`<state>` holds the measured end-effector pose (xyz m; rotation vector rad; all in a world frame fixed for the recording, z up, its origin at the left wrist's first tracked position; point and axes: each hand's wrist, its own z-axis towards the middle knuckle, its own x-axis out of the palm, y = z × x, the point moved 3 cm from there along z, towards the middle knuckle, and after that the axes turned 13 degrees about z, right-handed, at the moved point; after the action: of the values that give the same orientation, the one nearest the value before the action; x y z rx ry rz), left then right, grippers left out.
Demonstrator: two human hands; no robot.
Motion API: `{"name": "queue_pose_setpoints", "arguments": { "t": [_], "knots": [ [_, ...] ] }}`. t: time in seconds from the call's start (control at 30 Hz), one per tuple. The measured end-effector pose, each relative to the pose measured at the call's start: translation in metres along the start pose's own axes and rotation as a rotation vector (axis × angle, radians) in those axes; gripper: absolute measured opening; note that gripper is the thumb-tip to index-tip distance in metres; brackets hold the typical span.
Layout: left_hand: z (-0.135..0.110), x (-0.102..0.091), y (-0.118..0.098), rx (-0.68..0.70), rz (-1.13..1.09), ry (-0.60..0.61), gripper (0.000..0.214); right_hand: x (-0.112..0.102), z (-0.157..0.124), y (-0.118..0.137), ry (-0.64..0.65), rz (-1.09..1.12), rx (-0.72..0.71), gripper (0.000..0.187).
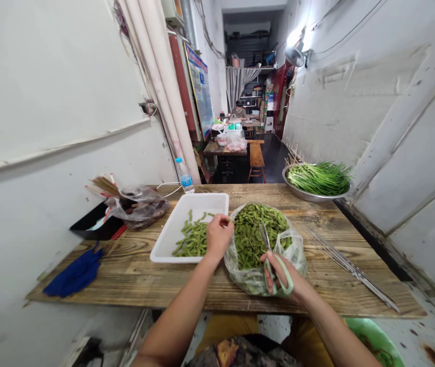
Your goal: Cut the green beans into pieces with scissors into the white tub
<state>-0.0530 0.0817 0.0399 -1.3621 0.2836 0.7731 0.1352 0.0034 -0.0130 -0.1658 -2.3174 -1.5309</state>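
Note:
My left hand (219, 235) is closed in a pinch over the gap between a white plastic tray (160, 243) and a clear plastic bag (297, 250). What its fingertips hold is too small to make out. Green edamame pods (194, 238) lie loose in the tray, mostly in its near right part. More edamame pods (253, 229) fill the bag. In my right hand (274, 270) is a pair of scissors (288, 279) with pale green handles. Their metal blades point up and away over the bagged pods.
A steel bowl (317, 195) of green stalks and skewers stands at the back right. Metal skewers (358, 275) lie on the right of the wooden table (141, 278). At left are a water bottle (185, 176), a black box (87, 227) and a blue cloth (74, 272). A person sits far back.

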Motion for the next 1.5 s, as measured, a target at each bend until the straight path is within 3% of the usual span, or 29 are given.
{"name": "queue_pose_setpoints", "arguments": {
  "t": [0.07, 0.13, 0.2, 0.3, 0.37, 0.47, 0.57, 0.73, 0.9, 1.0, 1.5],
  "knots": [
    [0.005, -0.022, -0.001, 0.092, 0.365, -0.223, 0.021, -0.001, 0.0, 0.0, 0.051, 0.092, 0.035, 0.044],
    [0.008, -0.027, -0.004, 0.158, 0.61, -0.298, 0.026, 0.0, -0.001, 0.001, 0.087, 0.153, 0.059, 0.044],
    [0.011, -0.01, -0.01, 0.301, 0.697, -0.158, 0.024, -0.001, -0.001, 0.002, 0.092, 0.184, 0.065, 0.043],
    [0.015, 0.037, -0.017, 0.552, 0.718, 0.201, 0.028, -0.001, -0.001, 0.002, 0.063, 0.177, 0.061, 0.043],
    [0.021, 0.064, -0.019, 0.598, 0.742, 0.289, 0.03, -0.002, -0.002, 0.002, 0.044, 0.15, 0.052, 0.042],
    [0.029, 0.086, -0.02, 0.589, 0.765, 0.278, 0.03, -0.004, -0.005, 0.001, 0.028, 0.112, 0.055, 0.04],
    [0.034, 0.09, -0.023, 0.568, 0.784, 0.253, 0.026, -0.005, -0.008, 0.0, 0.022, 0.112, 0.06, 0.04],
    [0.03, 0.069, -0.028, 0.464, 0.58, 0.264, 0.019, -0.004, -0.009, 0.003, 0.039, 0.141, 0.062, 0.038],
    [0.014, 0.052, -0.026, 0.311, 0.158, 0.518, 0.019, -0.003, -0.006, 0.004, 0.031, 0.081, 0.056, 0.039],
    [0.005, 0.046, -0.027, 0.288, 0.008, 0.597, 0.024, -0.003, -0.003, 0.002, 0.018, 0.019, 0.022, 0.041],
    [-0.004, 0.038, -0.02, 0.167, -0.019, 0.656, 0.027, -0.005, -0.004, 0.002, -0.011, -0.126, 0.015, 0.042]
  ]
}}
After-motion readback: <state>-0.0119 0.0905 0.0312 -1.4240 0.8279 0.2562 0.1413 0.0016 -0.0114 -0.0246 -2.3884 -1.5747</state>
